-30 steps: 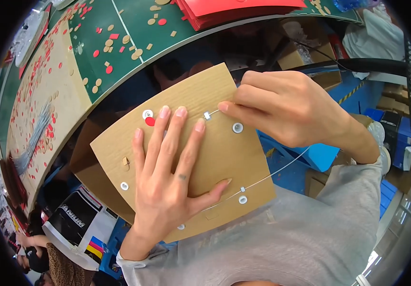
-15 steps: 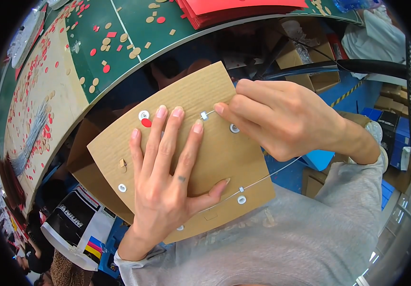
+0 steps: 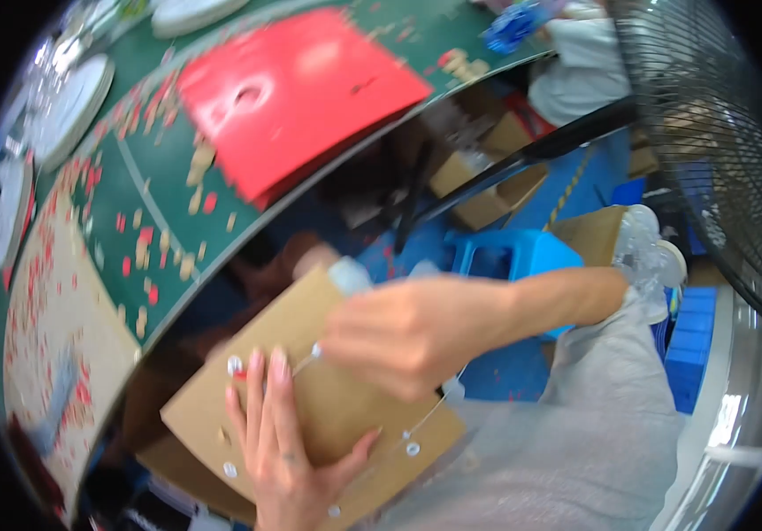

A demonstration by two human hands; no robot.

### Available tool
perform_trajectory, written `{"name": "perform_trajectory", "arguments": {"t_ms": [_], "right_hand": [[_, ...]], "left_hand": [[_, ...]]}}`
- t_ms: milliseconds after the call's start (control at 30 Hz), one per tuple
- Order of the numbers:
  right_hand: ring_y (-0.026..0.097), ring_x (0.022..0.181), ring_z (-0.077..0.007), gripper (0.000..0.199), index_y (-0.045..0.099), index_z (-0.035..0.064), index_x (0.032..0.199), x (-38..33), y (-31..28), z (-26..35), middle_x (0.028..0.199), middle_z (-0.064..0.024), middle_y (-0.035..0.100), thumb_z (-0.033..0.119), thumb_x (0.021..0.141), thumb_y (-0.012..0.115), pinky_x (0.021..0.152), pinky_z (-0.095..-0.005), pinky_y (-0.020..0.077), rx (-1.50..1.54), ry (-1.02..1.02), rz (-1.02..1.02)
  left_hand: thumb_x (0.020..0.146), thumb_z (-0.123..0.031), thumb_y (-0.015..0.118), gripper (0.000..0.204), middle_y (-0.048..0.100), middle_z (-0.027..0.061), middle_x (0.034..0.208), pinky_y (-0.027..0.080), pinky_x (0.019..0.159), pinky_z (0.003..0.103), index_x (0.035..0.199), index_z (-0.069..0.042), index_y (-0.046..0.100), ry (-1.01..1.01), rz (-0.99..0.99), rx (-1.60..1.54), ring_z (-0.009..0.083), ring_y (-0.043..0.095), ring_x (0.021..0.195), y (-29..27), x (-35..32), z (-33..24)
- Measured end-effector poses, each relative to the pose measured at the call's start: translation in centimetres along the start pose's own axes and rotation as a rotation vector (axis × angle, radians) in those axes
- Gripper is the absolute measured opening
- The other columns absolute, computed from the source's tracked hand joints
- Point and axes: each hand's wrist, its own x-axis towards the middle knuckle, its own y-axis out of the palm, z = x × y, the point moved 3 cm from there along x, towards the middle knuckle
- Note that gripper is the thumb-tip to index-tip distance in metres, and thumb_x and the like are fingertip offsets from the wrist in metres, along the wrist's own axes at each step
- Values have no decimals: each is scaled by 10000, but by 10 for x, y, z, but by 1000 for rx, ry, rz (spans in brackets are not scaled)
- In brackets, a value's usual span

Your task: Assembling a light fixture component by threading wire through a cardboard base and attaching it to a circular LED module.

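Head view: the frame swings toward the green desk [image 3: 164, 305], baring far more of the glossy red sheets [image 3: 310, 80] than half a second ago. The right hand [image 3: 407, 332] now blurs, fingers curled together beside a small white clip [image 3: 317, 350]; its grip is too smeared to tell whether it pinches the pale cord [image 3: 425, 418]. The clip seems farther from the left fingertips than before, suggesting the work there is advancing along the cord. The left hand [image 3: 288, 473] keeps its grip spread flat on the brown board [image 3: 341, 403], before the grey shirt [image 3: 531, 442]. The board looks stiff, matte and straight-edged, dotted with round, pale eyelets [image 3: 413, 450].
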Motion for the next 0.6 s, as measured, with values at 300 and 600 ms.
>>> {"name": "perform_trajectory", "arguments": {"t_ms": [300, 600], "right_hand": [[635, 855, -223, 222, 678, -75, 853, -5, -7, 16, 918, -126, 618, 85, 700, 663, 712, -289, 525, -112, 97, 25], [686, 1028, -285, 290, 680, -127, 1022, -5, 10, 41, 1063, -174, 669, 104, 854, 728, 900, -348, 588, 11, 332, -134]], "left_hand": [[761, 26, 735, 332, 568, 196, 1047, 468, 816, 489, 1031, 38, 541, 194, -76, 188, 407, 564, 953, 3, 35, 6], [781, 18, 692, 208, 513, 174, 918, 435, 765, 463, 868, 27, 503, 320, -52, 307, 367, 533, 883, 1, 53, 20]]}}
